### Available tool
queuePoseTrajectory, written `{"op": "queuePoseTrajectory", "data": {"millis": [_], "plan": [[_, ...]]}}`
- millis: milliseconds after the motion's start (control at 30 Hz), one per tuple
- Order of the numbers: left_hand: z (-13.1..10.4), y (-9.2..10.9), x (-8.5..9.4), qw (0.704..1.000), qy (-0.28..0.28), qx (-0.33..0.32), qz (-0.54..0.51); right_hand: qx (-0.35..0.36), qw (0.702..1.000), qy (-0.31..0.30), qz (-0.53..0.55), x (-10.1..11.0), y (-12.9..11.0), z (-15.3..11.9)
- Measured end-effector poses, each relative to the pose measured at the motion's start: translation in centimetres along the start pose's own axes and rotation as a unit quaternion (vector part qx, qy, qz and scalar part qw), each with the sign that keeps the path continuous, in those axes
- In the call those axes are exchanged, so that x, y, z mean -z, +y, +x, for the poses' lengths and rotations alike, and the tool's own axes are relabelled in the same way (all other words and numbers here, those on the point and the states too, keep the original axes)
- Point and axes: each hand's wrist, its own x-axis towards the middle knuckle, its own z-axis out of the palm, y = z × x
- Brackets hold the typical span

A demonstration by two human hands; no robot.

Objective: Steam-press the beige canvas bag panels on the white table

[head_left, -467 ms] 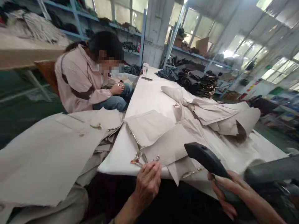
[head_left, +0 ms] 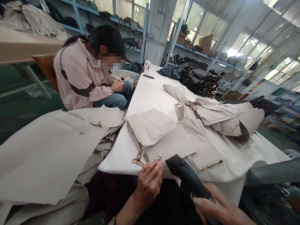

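In the head view my left hand (head_left: pixel 150 184) is closed in a pinch at the front edge of a beige fabric piece (head_left: pixel 171 145). A small shiny metal fitting (head_left: pixel 158 158) shows just past its fingertips. My right hand (head_left: pixel 215 201) is wrapped round a black curved handheld tool (head_left: pixel 185 172); its blunt tip is near the fabric's front edge, right of my left hand. Left of my fingertips lie zipper ends with metal pulls (head_left: pixel 138 156). A second beige panel (head_left: pixel 206 156) has a metal zipper along its lower edge.
Beige pieces (head_left: pixel 47 150) are stacked at left, and more (head_left: pixel 225 115) lie on the white table (head_left: pixel 117 159). A black stack (head_left: pixel 199 81), a phone (head_left: pixel 148 76) and a cup (head_left: pixel 147 66) are at the far end. A co-worker (head_left: pixel 79 75) sits at left.
My right hand has brought the black tool left and down, closer to my left hand. More of the right-hand panel and its zipper now shows. My left hand stays nearly in place.
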Motion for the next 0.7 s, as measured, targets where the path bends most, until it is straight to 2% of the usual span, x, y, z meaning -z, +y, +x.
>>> {"op": "queuePoseTrajectory", "data": {"millis": [100,233,333,400,533,700], "plan": [[0.0,-0.1,0.0,1.000,-0.001,0.001,-0.007,-0.013,1.000,0.000,-0.009,-0.2,-0.6,1.1],[0.0,-0.1,-0.1,1.000,0.003,0.000,-0.019,-0.046,0.999,-0.007,0.000,0.5,-1.2,2.0],[-0.2,-0.2,-0.2,1.000,0.007,0.001,-0.021,-0.041,0.999,-0.010,-0.003,1.2,-1.8,2.5],[-0.4,-0.2,-0.4,1.000,0.008,0.002,-0.023,-0.041,0.999,0.010,-0.020,1.6,-2.2,2.8],[-0.4,-0.3,-0.4,1.000,0.014,0.002,-0.024,-0.039,0.998,0.051,-0.023,2.1,-2.7,2.3],[-0.1,-0.2,-0.2,0.999,0.023,0.006,-0.025,-0.007,0.995,0.073,0.070,3.1,-1.9,0.7]]}}
